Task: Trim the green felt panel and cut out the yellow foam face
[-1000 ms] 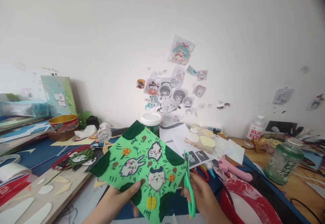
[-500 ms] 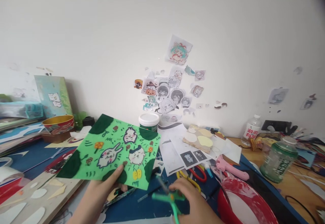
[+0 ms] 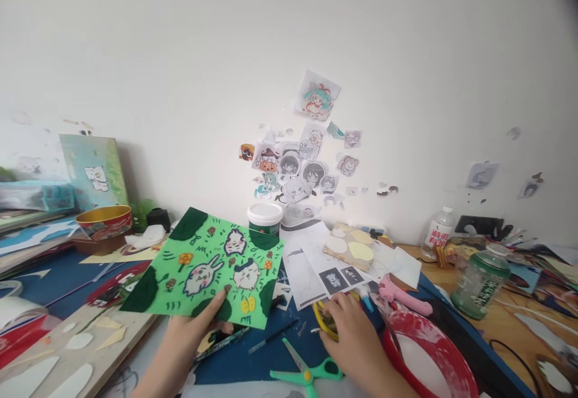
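Observation:
My left hand (image 3: 198,326) grips the lower edge of a green decorated sheet (image 3: 208,265), thumb on its face and fingers behind. The sheet is tilted up and carries small white animal figures, orange flowers and dark green corners. My right hand (image 3: 350,332) is over the yellow-handled scissors (image 3: 327,323), fingers bent down around the handle; the fingertips are partly hidden. Green-handled scissors (image 3: 307,376) lie spread on the blue mat (image 3: 253,359), just left of my right hand.
A red bowl (image 3: 465,365) and pink glue gun (image 3: 406,295) are at the right, with a green bottle (image 3: 481,280) beyond. White tub (image 3: 265,212) and printed papers (image 3: 307,277) stand behind. A board with cut pieces (image 3: 102,338) lies left.
The green scissors have left my right hand and lie on the mat. My right hand has moved up and right to the yellow handle. The green sheet has shifted slightly right.

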### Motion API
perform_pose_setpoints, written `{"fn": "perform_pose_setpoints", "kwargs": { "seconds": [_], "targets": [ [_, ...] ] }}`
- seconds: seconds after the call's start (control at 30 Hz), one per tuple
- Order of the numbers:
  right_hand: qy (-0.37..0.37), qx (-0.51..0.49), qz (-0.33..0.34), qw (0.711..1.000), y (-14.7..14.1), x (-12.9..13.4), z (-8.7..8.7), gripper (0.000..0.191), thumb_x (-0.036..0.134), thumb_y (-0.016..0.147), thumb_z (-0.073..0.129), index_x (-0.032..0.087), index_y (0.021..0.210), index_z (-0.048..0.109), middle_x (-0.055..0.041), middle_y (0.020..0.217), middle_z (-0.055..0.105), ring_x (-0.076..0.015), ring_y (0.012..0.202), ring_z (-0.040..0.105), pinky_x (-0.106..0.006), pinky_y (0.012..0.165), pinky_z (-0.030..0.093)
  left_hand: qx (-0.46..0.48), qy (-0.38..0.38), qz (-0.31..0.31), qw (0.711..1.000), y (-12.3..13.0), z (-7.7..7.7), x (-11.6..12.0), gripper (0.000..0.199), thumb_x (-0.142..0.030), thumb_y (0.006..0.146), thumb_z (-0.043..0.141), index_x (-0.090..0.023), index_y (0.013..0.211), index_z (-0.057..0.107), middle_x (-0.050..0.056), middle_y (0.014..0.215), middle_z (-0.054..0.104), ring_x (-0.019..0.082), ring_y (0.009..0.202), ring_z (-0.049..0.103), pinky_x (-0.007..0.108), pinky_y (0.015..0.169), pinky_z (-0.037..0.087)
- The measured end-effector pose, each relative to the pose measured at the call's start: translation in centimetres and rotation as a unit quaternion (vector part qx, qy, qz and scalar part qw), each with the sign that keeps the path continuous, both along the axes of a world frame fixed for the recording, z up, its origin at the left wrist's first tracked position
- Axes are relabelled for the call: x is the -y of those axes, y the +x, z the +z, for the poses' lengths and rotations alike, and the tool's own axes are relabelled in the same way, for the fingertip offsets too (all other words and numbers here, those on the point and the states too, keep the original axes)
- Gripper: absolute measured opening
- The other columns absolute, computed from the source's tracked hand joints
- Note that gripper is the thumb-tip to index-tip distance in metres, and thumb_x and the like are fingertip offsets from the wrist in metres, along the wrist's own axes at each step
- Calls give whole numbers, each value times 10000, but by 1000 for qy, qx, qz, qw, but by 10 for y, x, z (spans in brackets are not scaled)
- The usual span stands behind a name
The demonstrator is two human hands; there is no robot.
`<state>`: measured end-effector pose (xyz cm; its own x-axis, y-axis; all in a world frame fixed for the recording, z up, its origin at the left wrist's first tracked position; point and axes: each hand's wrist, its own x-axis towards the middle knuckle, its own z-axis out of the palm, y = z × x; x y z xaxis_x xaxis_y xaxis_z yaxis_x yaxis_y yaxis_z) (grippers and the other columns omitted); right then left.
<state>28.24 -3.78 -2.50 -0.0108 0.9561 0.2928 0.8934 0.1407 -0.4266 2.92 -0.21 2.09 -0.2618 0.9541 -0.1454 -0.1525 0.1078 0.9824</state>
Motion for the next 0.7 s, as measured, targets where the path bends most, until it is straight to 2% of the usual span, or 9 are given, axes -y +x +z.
{"fn": "perform_pose_setpoints", "kwargs": {
  "seconds": [0.07,0.13,0.27,0.37,0.47,0.6,0.67,0.7],
  "targets": [
    [-11,75,-12,997,1,-5,-2,221,155,686,570,174,903,606,-137,1019,542,-347,997,477,-446,791,421,-2,9,-3,1000,-1,-1,-1,693,-253,683,706,-221,1286,365,116,1178,579,129,426,606,321,544,574],
    [-1,127,-9,992,1,-9,-7,207,118,703,553,165,889,631,-139,976,561,-333,942,508,-432,750,442,5,7,-16,1000,-3,-1,-1,697,-268,688,702,-224,1291,354,120,1211,558,131,428,605,331,540,574],
    [61,141,7,988,1,-16,-13,200,108,804,437,153,845,627,-120,925,583,-270,855,544,-386,702,466,31,-10,-26,999,-5,0,0,657,-297,664,724,-200,1240,422,88,1073,643,146,433,612,336,560,571],
    [131,67,-5,989,7,-21,-12,235,184,878,361,171,930,589,-115,994,589,-250,906,548,-378,771,457,36,16,-12,999,-4,1,2,625,-283,673,715,-204,1229,441,66,1006,668,138,392,586,333,520,557],
    [179,-42,-34,982,12,-24,-5,240,300,900,346,206,919,566,-105,931,607,-251,889,561,-369,776,436,55,30,-27,998,-5,0,2,653,-281,672,717,-234,1251,419,58,1036,657,123,391,571,318,507,549],
    [192,-132,-83,969,8,-23,7,301,394,908,307,203,804,514,-91,778,586,-233,759,566,-346,701,434,81,28,-47,995,-8,-4,-1,708,-268,681,713,-232,1292,358,95,1148,589,113,406,563,349,549,572],
    [176,-177,-100,963,3,-22,12,332,423,910,288,207,765,494,-85,750,593,-226,721,576,-332,652,448,94,34,-36,994,-8,-4,-2,715,-218,706,688,-214,1317,318,133,1189,555,133,456,594,374,564,585],
    [155,-234,-105,954,2,-21,14,343,448,904,290,212,754,489,-79,749,598,-224,706,586,-326,623,458,103,40,-34,993,-7,-4,-2,710,-194,724,667,-212,1330,297,146,1199,547,159,517,626,383,572,590]
  ]
}}
